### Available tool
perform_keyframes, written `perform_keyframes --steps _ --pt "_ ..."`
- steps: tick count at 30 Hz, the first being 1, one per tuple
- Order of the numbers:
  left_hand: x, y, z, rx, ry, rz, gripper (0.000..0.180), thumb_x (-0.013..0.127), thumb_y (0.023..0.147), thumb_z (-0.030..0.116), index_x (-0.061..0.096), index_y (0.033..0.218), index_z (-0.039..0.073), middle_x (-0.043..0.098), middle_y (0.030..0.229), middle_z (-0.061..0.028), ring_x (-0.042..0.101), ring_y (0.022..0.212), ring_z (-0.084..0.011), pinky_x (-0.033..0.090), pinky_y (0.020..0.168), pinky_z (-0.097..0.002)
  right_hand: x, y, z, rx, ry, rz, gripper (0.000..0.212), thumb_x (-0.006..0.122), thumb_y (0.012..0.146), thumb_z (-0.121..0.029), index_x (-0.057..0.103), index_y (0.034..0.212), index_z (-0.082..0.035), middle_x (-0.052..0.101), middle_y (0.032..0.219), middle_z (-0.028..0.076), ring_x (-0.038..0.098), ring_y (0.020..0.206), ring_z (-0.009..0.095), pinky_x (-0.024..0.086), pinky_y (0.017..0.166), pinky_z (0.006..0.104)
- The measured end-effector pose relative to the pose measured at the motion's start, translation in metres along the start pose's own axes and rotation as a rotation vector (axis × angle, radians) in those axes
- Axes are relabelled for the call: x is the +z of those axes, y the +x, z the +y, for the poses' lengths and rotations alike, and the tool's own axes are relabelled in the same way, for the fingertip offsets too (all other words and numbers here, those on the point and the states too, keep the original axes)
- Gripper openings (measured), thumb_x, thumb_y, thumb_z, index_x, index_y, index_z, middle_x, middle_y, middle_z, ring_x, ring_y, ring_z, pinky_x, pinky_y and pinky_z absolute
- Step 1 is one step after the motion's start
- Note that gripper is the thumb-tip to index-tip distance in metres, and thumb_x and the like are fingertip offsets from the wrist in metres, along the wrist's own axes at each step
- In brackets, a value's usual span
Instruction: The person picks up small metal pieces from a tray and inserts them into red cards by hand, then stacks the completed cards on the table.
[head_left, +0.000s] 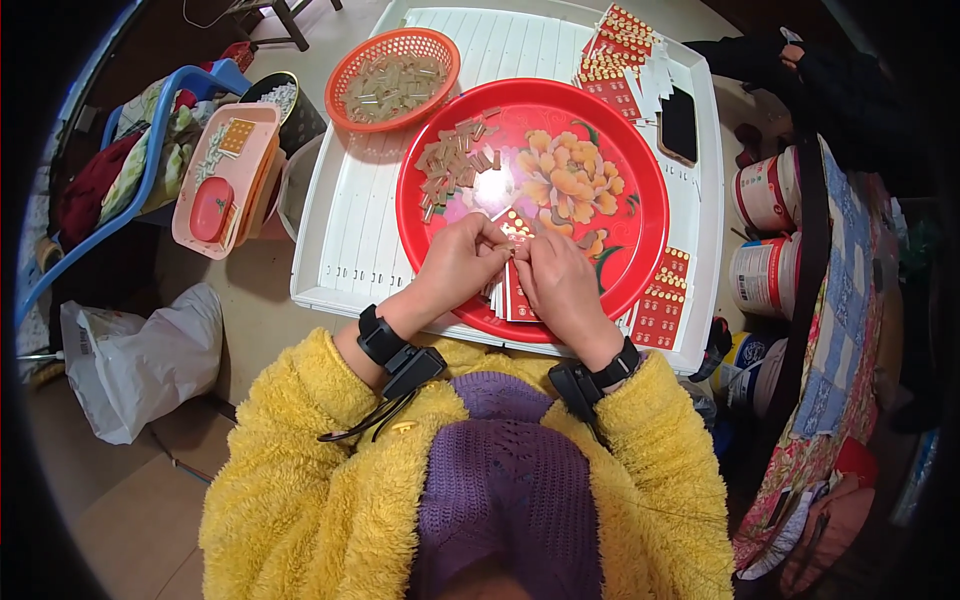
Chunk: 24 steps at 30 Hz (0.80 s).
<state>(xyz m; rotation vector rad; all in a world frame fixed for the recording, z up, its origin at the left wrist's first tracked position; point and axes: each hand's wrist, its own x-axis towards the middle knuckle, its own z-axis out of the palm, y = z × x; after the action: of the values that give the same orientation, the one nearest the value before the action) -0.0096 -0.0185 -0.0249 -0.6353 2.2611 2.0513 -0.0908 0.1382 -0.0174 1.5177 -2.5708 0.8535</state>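
My left hand (pixel 462 262) and my right hand (pixel 560 282) meet over the near rim of a round red tray (pixel 640 215) with a flower print. Together they pinch a small red card (pixel 515 225) dotted with gold pieces. Under my hands lies a small stack of red cards (pixel 512 300). A heap of small tan pieces (pixel 455 160) lies on the tray's left part. Both wrists wear black bands.
The tray rests on a white slatted table (pixel 350 220). An orange basket (pixel 395 78) of pale pieces stands behind it. More red cards lie at the back right (pixel 615 50) and front right (pixel 662 300). A pink tray (pixel 225 175), a white bag (pixel 140 360) and tubs (pixel 765 235) flank the table.
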Motion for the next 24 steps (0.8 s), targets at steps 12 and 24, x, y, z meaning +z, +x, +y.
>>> perform_keyframes --steps 12,24 --pt "-0.002 0.0 0.0 0.032 0.016 0.025 0.011 0.067 0.088 0.003 0.059 0.094 -0.001 0.063 0.075 -0.002 0.06 0.065 -0.0054 0.048 0.056 -0.0211 -0.009 0.0 0.004 0.11 0.228 -0.019 0.012 0.063 0.088 -0.008 0.054 0.093 -0.001 0.057 0.09 0.015 0.059 0.084 0.033 0.048 0.073 0.0395" --pt "-0.004 -0.008 0.007 0.118 -0.051 -0.078 0.014 0.066 0.091 0.007 0.064 0.103 0.001 0.064 0.082 0.0016 0.056 0.069 -0.0038 0.045 0.061 -0.0185 -0.014 0.0 0.01 0.295 0.635 -0.11 0.01 0.06 0.093 -0.01 0.055 0.095 -0.001 0.054 0.093 0.008 0.055 0.089 0.018 0.044 0.081 0.029"
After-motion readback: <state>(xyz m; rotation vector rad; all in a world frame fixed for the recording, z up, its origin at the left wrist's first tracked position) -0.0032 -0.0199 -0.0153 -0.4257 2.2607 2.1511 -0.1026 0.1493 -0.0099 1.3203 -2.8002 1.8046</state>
